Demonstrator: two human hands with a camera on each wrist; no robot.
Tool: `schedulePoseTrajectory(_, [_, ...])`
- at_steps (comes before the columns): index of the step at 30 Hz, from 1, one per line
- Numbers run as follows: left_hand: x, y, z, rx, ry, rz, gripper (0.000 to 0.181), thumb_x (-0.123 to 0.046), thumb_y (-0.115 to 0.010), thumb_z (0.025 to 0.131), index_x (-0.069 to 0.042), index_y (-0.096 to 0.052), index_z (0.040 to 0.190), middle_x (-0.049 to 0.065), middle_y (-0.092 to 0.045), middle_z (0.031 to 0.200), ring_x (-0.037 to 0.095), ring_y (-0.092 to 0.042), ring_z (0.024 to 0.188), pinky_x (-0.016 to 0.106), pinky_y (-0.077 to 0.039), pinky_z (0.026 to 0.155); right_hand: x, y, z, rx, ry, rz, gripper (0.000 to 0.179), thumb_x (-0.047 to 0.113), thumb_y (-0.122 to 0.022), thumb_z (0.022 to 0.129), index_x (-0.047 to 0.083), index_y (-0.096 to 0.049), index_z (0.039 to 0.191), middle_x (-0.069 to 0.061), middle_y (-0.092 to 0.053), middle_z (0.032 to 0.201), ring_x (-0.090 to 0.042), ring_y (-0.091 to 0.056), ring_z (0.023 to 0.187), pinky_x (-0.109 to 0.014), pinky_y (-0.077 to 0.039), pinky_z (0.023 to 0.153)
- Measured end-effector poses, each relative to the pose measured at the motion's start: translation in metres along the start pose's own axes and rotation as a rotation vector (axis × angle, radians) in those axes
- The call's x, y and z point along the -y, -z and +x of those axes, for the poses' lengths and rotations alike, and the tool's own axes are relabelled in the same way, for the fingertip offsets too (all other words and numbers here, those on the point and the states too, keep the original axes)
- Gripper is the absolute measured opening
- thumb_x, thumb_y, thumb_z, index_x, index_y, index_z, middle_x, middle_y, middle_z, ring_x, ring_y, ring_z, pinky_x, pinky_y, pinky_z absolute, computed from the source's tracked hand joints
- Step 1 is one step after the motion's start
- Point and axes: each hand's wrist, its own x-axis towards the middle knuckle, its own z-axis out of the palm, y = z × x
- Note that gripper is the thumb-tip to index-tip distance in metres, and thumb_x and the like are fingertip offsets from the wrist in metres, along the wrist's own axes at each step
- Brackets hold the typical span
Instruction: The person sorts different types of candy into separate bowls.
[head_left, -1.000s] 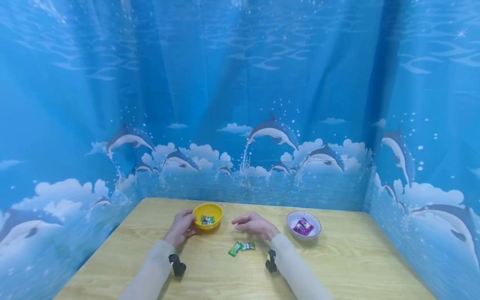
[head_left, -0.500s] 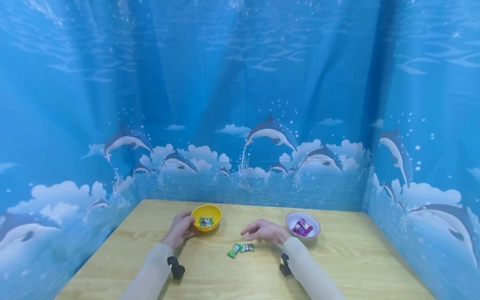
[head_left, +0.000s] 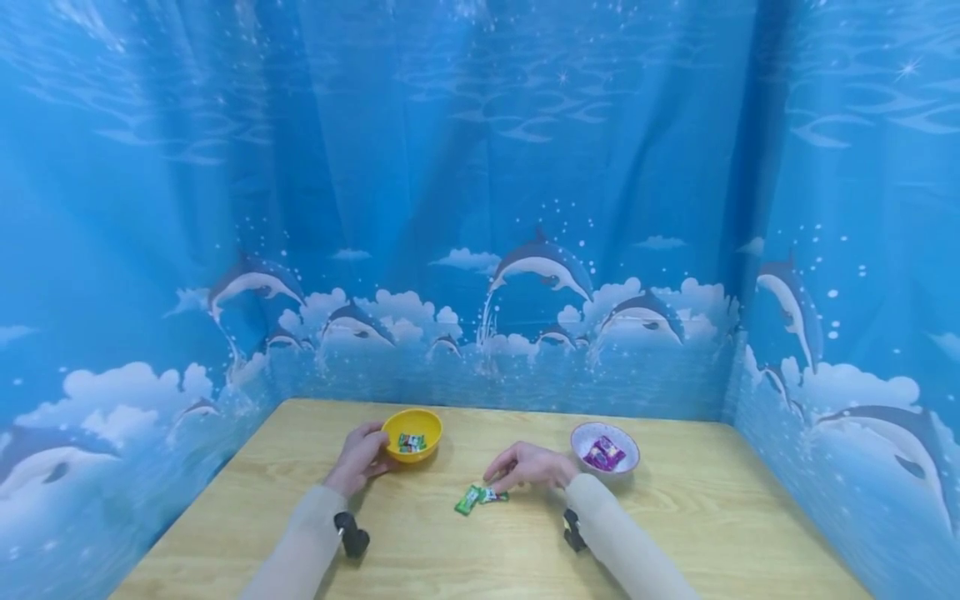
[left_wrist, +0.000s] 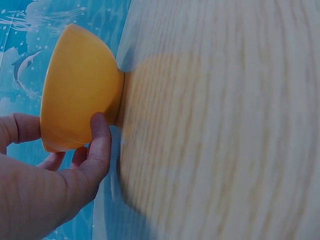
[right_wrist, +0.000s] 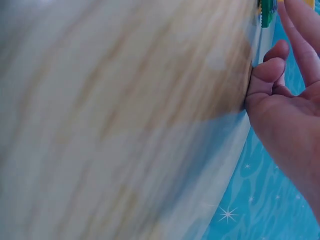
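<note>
My left hand [head_left: 362,457] grips the side of a yellow bowl [head_left: 426,422], thumb at the rim and fingers along the outer wall. Several small wrapped candies [head_left: 412,442] lie in it. In the left wrist view, the yellow bowl [left_wrist: 80,85] stands on its foot. My right hand [head_left: 531,466] is low over the table, thumb and index fingertips right at a green-and-white wrapped candy [head_left: 493,495]. Beside that lies a green wrapped candy [head_left: 468,499]. In the right wrist view, a green wrapper [right_wrist: 267,14] shows at the top edge; I cannot tell whether the fingers pinch it.
A white bowl with a purple rim [head_left: 628,446] stands on the right, behind my right wrist, with purple wrapped candies [head_left: 605,453] in it. The wooden table [head_left: 697,508] reaches back to a blue dolphin-print curtain [head_left: 420,208].
My right hand has moved from beside the yellow bowl, rightward and toward me, down to the green-and-white candy. My left hand stays on the bowl.
</note>
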Motion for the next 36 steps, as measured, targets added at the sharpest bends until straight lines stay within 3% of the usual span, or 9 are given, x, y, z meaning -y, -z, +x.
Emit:
schedulePoseTrajectory(7, [-0.001, 0.001, -0.001, 0.013, 0.000, -0.011, 0.060, -0.005, -0.047, 0.090, 0.002, -0.033, 0.148, 0.027, -0.044, 0.139, 0.034, -0.051, 0.117, 0.043, -0.056, 0.091, 0.004, -0.006, 0.001, 0.016, 0.022, -0.049, 0.023, 0.009, -0.077, 0.080, 0.007, -0.075, 0.103, -0.003, -0.074, 0.096, -0.009, -0.060, 0.084, -0.024, -0.048, 0.078])
schedulePoseTrajectory(17, [-0.002, 0.001, -0.002, 0.011, 0.009, -0.004, 0.060, -0.005, -0.047, 0.089, 0.001, -0.035, 0.148, 0.027, -0.044, 0.141, 0.035, -0.050, 0.120, 0.042, -0.056, 0.091, 0.005, -0.012, 0.003, -0.043, 0.019, -0.071, 0.012, 0.005, -0.079, 0.077, 0.002, -0.076, 0.088, -0.005, -0.074, 0.081, -0.008, -0.059, 0.070, -0.020, -0.049, 0.067])
schedulePoseTrajectory(25, [-0.003, -0.002, 0.000, 0.005, 0.008, -0.013, 0.060, -0.004, -0.046, 0.089, 0.003, -0.035, 0.147, 0.027, -0.045, 0.139, 0.033, -0.051, 0.117, 0.044, -0.056, 0.090, 0.001, -0.010, 0.000, -0.053, 0.027, -0.079, 0.010, 0.009, -0.077, 0.080, 0.004, -0.076, 0.089, -0.002, -0.073, 0.082, -0.009, -0.059, 0.072, -0.021, -0.049, 0.068])
schedulePoseTrajectory(30, [-0.001, -0.003, 0.001, 0.004, 0.007, -0.029, 0.059, -0.003, -0.047, 0.088, 0.004, -0.036, 0.146, 0.028, -0.046, 0.138, 0.033, -0.053, 0.115, 0.044, -0.057, 0.090, 0.000, -0.007, -0.001, -0.061, -0.002, -0.021, 0.011, 0.014, -0.075, 0.083, 0.008, -0.076, 0.092, 0.002, -0.072, 0.082, -0.008, -0.051, 0.066, -0.021, -0.041, 0.060])
schedulePoseTrajectory(36, [-0.001, -0.001, 0.000, -0.010, 0.003, -0.021, 0.060, -0.004, -0.047, 0.088, 0.003, -0.035, 0.147, 0.027, -0.046, 0.139, 0.035, -0.052, 0.119, 0.044, -0.056, 0.091, 0.002, -0.006, 0.004, -0.064, 0.024, 0.033, 0.012, 0.016, -0.071, 0.086, 0.009, -0.077, 0.094, 0.002, -0.067, 0.076, -0.009, -0.036, 0.054, -0.021, -0.031, 0.050])
